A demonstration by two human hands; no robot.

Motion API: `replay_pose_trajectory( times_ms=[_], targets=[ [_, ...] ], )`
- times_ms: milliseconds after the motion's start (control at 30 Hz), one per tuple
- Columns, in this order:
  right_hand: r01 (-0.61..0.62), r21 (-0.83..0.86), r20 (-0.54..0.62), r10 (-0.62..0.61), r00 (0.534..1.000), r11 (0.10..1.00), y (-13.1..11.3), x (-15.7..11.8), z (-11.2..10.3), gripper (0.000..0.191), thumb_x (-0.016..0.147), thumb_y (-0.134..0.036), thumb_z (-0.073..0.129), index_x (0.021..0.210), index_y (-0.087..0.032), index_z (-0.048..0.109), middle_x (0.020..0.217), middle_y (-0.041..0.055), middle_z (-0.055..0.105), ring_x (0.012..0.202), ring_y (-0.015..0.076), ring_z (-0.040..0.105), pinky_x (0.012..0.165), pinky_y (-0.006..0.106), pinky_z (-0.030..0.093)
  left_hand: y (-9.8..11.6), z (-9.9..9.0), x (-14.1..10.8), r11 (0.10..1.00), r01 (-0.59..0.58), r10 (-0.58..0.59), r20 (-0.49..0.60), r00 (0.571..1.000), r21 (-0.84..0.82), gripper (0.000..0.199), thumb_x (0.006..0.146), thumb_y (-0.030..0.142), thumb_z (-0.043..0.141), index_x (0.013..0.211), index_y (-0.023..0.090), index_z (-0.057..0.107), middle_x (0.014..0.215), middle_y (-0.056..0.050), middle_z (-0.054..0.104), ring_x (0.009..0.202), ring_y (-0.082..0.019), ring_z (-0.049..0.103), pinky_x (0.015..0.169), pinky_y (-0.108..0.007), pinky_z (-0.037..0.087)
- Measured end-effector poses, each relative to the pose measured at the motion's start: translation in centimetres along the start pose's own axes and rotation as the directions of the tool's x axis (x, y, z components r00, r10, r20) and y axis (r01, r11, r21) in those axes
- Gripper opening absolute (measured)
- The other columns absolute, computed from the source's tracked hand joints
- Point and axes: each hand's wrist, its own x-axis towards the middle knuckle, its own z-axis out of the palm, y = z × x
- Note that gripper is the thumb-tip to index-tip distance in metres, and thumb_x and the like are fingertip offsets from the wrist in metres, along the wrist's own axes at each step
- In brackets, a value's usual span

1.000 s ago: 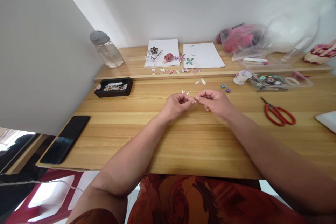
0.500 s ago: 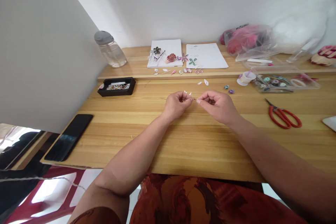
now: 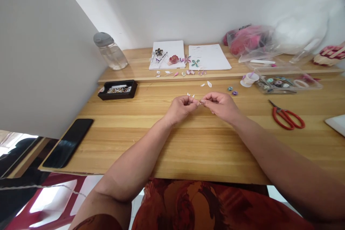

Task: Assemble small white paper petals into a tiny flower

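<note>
My left hand point(image 3: 180, 109) and my right hand point(image 3: 223, 107) meet over the middle of the table, both pinching with thumb and forefinger. A fine, pale thread or wire point(image 3: 205, 104) shows at their fingertips; which of the two it is, I cannot make out. Small white pointed petals point(image 3: 188, 95) poke up just behind the left fingers. Farther back lie loose white petals point(image 3: 209, 84). Two small spools, one teal point(image 3: 230, 88) and one purple point(image 3: 235, 93), sit beyond the right hand.
Red-handled pliers or snips point(image 3: 288, 118) lie right; behind them are a white spool point(image 3: 249, 79) and a clear box point(image 3: 291, 82). A black bead tray point(image 3: 118, 90), phone point(image 3: 68, 143) and bottle point(image 3: 111, 52) stand left. Finished flowers point(image 3: 174, 59) rest on paper along the raised back ledge.
My right fingertips have come closer to the left ones, and the pale strand now shows across the right fingers. The whole view has shifted slightly.
</note>
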Motion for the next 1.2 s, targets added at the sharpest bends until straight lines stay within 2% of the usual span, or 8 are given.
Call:
replay_pose_trajectory(
  times_ms=[167, 267, 433, 633, 1200],
  targets=[
    [-0.038, -0.017, 0.035, 0.038, 0.999, 0.999, -0.1, -0.5, 0.6, 0.031, 0.079, -0.048, 0.07, 0.078, -0.018, 0.068, 0.056, -0.0032, 0.052, 0.049, 0.0095, 0.039, 0.049, 0.026, 0.03, -0.2, -0.1, 0.4, 0.997, -0.039, 0.031, -0.11, 0.993, -0.069, 0.033, 0.068, 0.043, 0.078, 0.074, 0.014, 0.063, 0.066, 0.002, 0.058, 0.057, -0.006, 0.041, 0.057, -0.023, 0.033],
    [0.012, -0.081, 0.017, -0.011, 1.0, 0.997, -0.6, -1.0, 0.9, 0.024, 0.079, -0.041, 0.069, 0.076, -0.017, 0.069, 0.061, -0.0014, 0.057, 0.053, 0.0103, 0.044, 0.051, 0.026, 0.033, -0.5, -0.1, 0.5, 0.996, -0.059, 0.047, -0.161, 0.986, -0.069, 0.032, 0.068, 0.041, 0.077, 0.074, 0.013, 0.063, 0.067, 0.001, 0.059, 0.058, -0.006, 0.043, 0.057, -0.022, 0.033],
    [0.112, -0.182, -0.069, -0.126, 0.99, 0.977, -1.4, -1.6, 1.0, 0.017, 0.08, -0.033, 0.066, 0.078, -0.017, 0.072, 0.064, 0.0006, 0.063, 0.055, 0.0117, 0.049, 0.054, 0.026, 0.037, -0.5, -0.1, 0.5, 0.997, -0.073, 0.068, -0.186, 0.98, -0.018, 0.031, 0.068, 0.041, 0.077, 0.072, 0.013, 0.063, 0.066, 0.001, 0.06, 0.058, -0.007, 0.045, 0.057, -0.022, 0.034],
    [0.18, -0.25, -0.114, -0.214, 0.97, 0.951, -1.7, -1.5, 0.7, 0.013, 0.081, -0.028, 0.064, 0.078, -0.018, 0.072, 0.062, -0.0002, 0.063, 0.052, 0.0102, 0.046, 0.052, 0.025, 0.036, -0.3, 0.0, 0.4, 0.998, -0.059, 0.06, -0.177, 0.982, 0.011, 0.029, 0.066, 0.04, 0.076, 0.07, 0.014, 0.064, 0.065, 0.001, 0.06, 0.058, -0.007, 0.045, 0.056, -0.022, 0.033],
    [0.218, -0.276, -0.093, -0.252, 0.963, 0.936, -1.4, -1.3, 0.3, 0.015, 0.084, -0.029, 0.064, 0.081, -0.018, 0.073, 0.062, -0.0003, 0.062, 0.051, 0.0102, 0.043, 0.051, 0.026, 0.035, -0.2, 0.0, 0.2, 0.985, -0.071, 0.092, -0.124, 0.988, 0.159, 0.021, 0.072, 0.033, 0.072, 0.073, 0.013, 0.067, 0.068, -0.001, 0.064, 0.059, -0.008, 0.049, 0.058, -0.022, 0.038]
  ],
)
